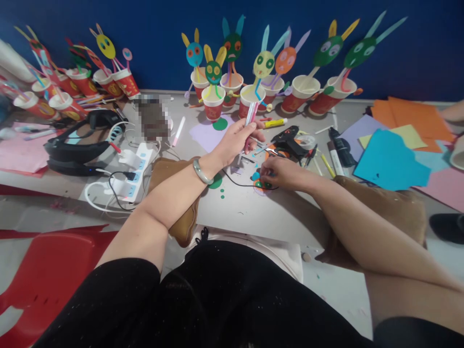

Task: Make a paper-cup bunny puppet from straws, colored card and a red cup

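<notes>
My left hand point(241, 141), with a bangle on its wrist, is closed round a slim pink-and-white marker point(251, 114) held nearly upright over the middle of the table. To its right, my right hand point(277, 173) is low on the tabletop, fingers pinched together at small blue and green paper pieces point(256, 177); whether one is between the fingertips is too small to tell. Green paper circles point(215, 181) lie left of these pieces. A black glue gun point(290, 141) and scissors point(274, 153) lie just beyond my right hand. A black cable passes beneath both hands.
Red paper cups with paper rabbit-like figures point(213, 101) line the back. A power strip point(139, 171) and black headset point(78, 145) are at left. Coloured sheets point(391, 157) and markers point(336, 158) lie right. Brown cushions point(174, 183) overlap the front edge. Another person's hand shows far right.
</notes>
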The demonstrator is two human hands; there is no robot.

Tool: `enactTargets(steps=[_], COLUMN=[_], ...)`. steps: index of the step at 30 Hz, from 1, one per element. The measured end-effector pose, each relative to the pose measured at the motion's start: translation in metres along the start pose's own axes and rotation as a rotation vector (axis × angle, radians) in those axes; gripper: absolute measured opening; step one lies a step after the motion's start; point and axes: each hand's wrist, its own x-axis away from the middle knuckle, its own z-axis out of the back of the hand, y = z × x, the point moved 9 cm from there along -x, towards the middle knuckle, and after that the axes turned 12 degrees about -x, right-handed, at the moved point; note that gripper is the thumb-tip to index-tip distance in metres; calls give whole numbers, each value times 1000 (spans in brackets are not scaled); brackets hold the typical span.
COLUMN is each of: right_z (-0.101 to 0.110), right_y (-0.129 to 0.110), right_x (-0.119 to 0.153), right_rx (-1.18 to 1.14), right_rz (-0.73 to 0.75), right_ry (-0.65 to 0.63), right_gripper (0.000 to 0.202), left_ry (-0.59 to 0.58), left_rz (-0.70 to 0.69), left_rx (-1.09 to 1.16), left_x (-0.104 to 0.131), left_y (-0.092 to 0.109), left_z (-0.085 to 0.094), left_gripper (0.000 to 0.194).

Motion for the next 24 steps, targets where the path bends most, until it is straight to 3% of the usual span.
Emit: enactTargets(steps=[6,11,18,24], right_z=[22,60,124,153], right_y=[-12,-11,-24,-32], right_x=[8,21,46,51], right_rx=[-32,-116,-286,-348], right_rz=[137,87,196,275], right_ry=[89,202,536,695], right_gripper=[14,13,14,12], left_ry=[15,12,-64,-168], left_rz=[54,68,144,216], left_rx=[-10,-27,-9,-57], left_x=[1,3,3,9], left_y=[-2,3,-6,-11], left_z=[0,-2,-11,-22], left_gripper=[18,19,16,15])
